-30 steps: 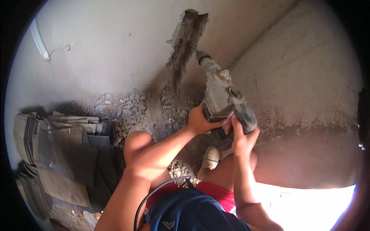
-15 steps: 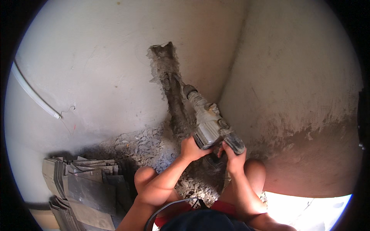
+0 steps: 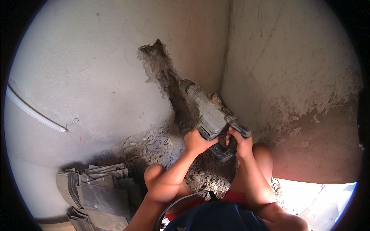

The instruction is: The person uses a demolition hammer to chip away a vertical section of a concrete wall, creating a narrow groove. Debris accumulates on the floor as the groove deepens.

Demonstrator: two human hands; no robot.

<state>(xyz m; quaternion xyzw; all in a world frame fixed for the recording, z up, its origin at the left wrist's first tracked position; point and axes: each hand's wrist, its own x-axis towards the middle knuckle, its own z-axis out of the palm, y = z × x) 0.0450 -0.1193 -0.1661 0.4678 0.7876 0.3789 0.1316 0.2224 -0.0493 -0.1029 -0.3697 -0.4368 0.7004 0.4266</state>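
My left hand grasps the dusty grey, block-bodied power hammer at its rear lower edge; my right hand is curled around its black rear handle. Its round nose sits by the rough, dark channel gouged in the pale plaster wall; I can't tell whether the tip touches. The stained side wall rises on my right; broken grey rubble and stacked dark flat sheets edge the room leftward.

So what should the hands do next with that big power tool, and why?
Perhaps gently press the power tool toward the groove: its front end points there, the left hand supports its body, and the right hand grips its rear handle.
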